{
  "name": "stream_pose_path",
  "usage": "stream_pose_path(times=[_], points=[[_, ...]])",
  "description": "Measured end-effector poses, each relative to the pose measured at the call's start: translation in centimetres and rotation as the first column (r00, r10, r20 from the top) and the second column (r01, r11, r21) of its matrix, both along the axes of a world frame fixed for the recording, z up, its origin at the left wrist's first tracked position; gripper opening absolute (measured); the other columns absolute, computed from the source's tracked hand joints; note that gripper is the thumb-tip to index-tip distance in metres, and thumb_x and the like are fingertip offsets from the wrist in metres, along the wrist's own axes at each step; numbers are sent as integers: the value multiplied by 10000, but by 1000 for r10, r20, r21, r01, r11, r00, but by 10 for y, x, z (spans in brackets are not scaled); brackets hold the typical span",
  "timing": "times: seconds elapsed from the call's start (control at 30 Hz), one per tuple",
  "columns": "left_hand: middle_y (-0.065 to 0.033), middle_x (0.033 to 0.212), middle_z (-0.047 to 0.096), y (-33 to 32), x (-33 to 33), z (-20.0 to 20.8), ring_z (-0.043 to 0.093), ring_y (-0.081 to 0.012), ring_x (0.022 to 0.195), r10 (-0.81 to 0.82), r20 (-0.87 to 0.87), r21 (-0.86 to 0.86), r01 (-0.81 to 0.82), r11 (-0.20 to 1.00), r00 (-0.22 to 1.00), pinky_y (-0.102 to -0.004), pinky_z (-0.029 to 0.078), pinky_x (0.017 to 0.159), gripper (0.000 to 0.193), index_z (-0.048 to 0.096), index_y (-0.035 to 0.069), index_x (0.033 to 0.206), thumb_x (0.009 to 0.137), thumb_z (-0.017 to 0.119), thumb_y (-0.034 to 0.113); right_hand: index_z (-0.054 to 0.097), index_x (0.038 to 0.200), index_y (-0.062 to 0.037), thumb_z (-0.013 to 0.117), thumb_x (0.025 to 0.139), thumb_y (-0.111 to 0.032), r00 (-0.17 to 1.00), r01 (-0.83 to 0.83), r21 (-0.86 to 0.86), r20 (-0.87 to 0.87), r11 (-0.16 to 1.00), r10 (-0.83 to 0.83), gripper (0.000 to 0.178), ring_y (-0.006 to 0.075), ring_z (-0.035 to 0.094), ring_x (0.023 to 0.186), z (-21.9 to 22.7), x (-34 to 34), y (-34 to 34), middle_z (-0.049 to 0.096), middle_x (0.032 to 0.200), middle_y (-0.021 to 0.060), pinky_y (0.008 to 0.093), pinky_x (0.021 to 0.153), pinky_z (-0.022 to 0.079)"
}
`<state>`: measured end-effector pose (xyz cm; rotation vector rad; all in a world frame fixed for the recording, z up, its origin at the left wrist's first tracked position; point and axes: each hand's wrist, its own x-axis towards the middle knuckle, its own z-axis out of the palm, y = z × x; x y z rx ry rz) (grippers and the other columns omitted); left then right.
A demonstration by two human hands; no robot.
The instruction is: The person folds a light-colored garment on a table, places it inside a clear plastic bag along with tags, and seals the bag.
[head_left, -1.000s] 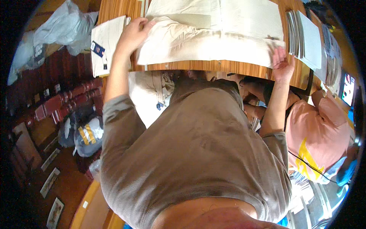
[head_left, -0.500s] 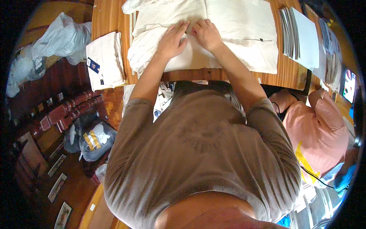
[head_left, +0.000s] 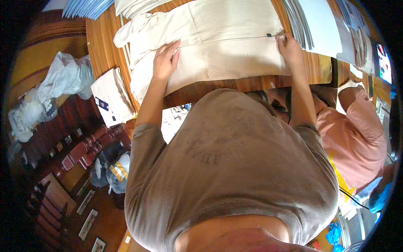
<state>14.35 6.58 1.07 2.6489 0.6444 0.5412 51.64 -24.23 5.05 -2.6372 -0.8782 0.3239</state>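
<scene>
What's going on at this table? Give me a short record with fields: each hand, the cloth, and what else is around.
Left hand: flat on the cream cloth, near its left part
Right hand: fingers on the cloth's right edge, by a small dark tag
Cream cloth: spread on the wooden table
Folded cloth: at the table's left corner
Paper stacks: right of the cloth
Nearby: a person in a pink shirt

Left hand (head_left: pixel 165 61) and right hand (head_left: pixel 289 48) flat on cream cloth (head_left: pixel 226 46) on wooden table (head_left: pixel 100 42)

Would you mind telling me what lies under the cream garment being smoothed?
The cream garment lies on a wooden table, with both hands flat on top. Whatever sits beneath its middle is covered.
</scene>
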Motion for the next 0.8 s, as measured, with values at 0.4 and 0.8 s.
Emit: stream_pose_path(times=[0.4, 0.8], points=[[-120, 1564, 489, -79, -4, 21, 463, -368, 1427, -172, -234, 123, 204, 971, 957, -572, 342, 1178, 490, 590, 146, 1441, 966, 623, 265, 373, 1605, -197, 462, 1047, -465, 941, -138, 85, 323, 987, 104, 625, 368, 259, 1555, -61, -90, 3, 317, 1680, 106, 605, 1245, 193], [-89, 1690, 291, -96, -23, 10, 248, -378, 1554, -117, -341, 48, 141, 989, 933, -602, 194, 1247, 729, 386, 156, 1592, 973, 561, 498, 338, 1610, -73, 504, 1031, -494, 925, -149, -12, 352, 989, 143, 735, 422, 229, 1558, -73, -54, -41, 282, 1688, 169, 620, 1242, 157]])
